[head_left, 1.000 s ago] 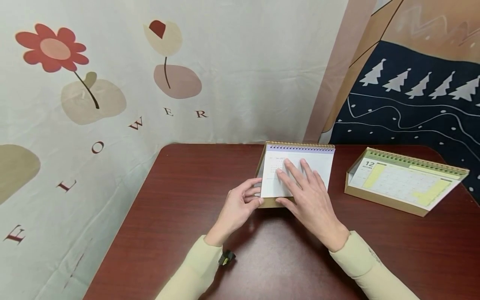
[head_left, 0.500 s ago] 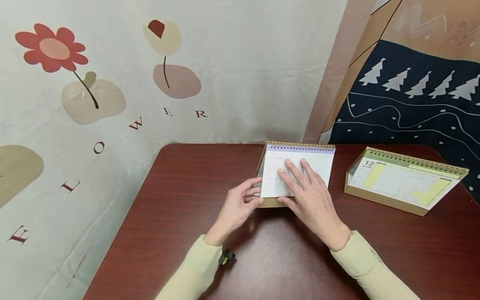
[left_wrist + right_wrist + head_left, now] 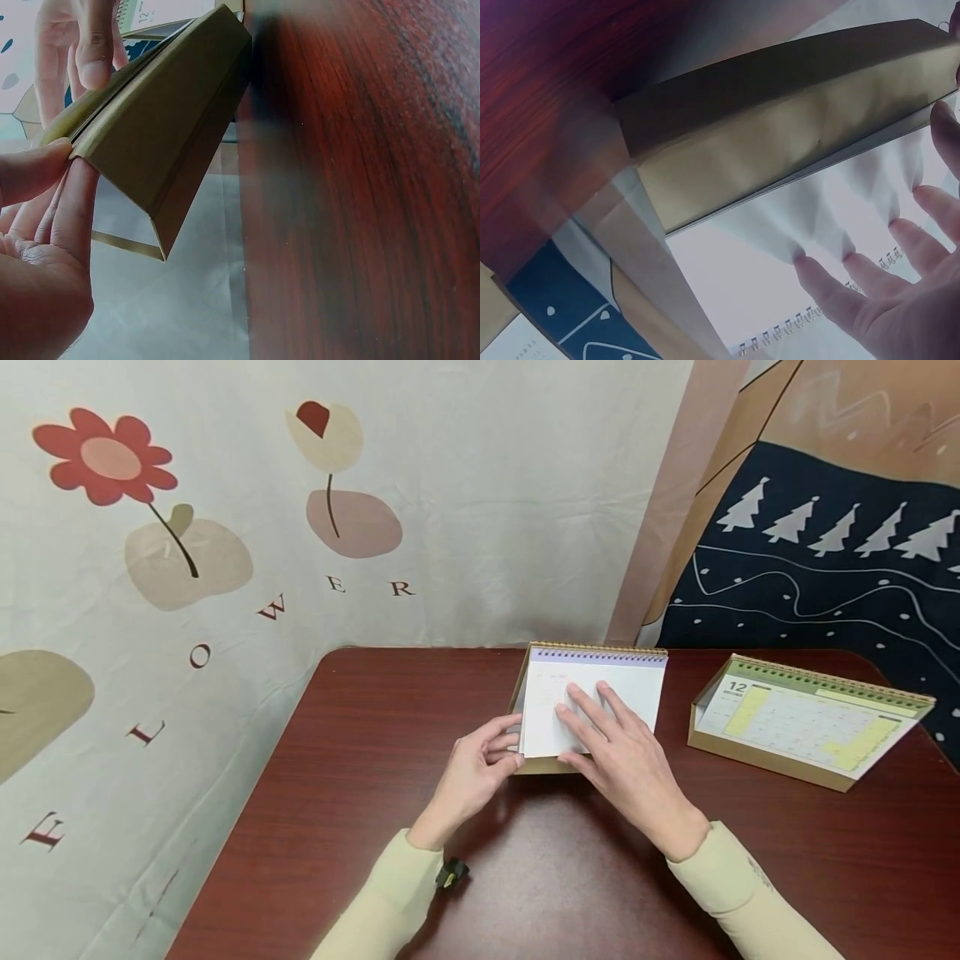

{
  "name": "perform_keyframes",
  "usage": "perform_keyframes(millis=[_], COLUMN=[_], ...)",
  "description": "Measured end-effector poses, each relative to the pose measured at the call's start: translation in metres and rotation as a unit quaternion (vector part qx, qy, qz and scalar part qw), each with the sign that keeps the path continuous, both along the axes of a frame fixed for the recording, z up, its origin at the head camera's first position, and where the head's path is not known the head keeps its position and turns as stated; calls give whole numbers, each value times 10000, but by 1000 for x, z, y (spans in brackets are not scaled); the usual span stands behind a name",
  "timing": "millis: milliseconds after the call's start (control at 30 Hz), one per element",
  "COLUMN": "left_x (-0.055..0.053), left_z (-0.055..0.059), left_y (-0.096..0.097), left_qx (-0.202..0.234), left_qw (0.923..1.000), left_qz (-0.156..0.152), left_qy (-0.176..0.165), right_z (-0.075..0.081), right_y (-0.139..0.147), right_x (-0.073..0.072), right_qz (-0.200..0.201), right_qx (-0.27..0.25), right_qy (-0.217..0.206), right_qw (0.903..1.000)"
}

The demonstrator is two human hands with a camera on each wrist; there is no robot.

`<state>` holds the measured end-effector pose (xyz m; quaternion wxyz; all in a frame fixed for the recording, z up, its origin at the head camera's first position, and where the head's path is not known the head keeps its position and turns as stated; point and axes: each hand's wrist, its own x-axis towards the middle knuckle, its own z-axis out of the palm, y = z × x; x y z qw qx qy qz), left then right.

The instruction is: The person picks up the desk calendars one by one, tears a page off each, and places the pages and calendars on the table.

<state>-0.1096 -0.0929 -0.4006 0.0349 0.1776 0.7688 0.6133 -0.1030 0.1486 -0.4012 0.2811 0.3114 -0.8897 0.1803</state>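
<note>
**Right hand (image 3: 626, 764) has slipped slightly nearer on the page of a desk calendar (image 3: 543, 718)**

Since the earlier frames, the right fingertips have edged a little toward the near side of the page; the left hand (image 3: 472, 768) looks almost unchanged. The desk calendar stands like a tent at the far middle of a reddish-brown table (image 3: 337, 760). Its spiral binding (image 3: 592, 653) runs along the far top edge, above a purple strip, and its white page slopes toward the person. A gold-brown cardboard base (image 3: 540, 767) shows below the page.

The right hand lies over the page with straight fingers spread apart, fingertips touching the paper, thumb by the page's near edge. The left hand clamps the base's near left corner between thumb and fingers.

To the right, apart from the first, stands a second calendar (image 3: 795, 718), green and yellow, marked 12. Both sleeves are pale yellow-green. Behind the table hang a white cloth (image 3: 487, 527) printed with flowers and, at far right, a navy cloth (image 3: 825, 581) with white trees.
</note>
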Motion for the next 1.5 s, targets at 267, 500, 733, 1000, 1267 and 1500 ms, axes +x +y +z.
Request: perform_keyframes(millis=[267,500,733,1000,1267,1500], left_x=[-1,-2,-2,-3,-4,-5], left_z=[-1,-3,-3,-4,-5,-3], left_y=[-1,-1,-2,-2,-2,-1], left_qx=[-27,-4,-11,-51,-132,97], left_qw=[10000,9999,9998,9997,9996,9996], left_qz=[-60,-152,-206,-153,3,237], left_qy=[5,37,78,192,261,139], right_z=[-1,-1,-3,-2,-2,-3], right_y=[4,5,5,3,5,7], right_x=[-1,-1,-1,0,0,-1], right_qz=[85,123,-10,-171,-53,161], right_qx=[-52,-161,-125,127,55,-6], right_qy=[53,166,219,169,183,171], right_qw=[9999,9997,9997,9996,9998,9997])
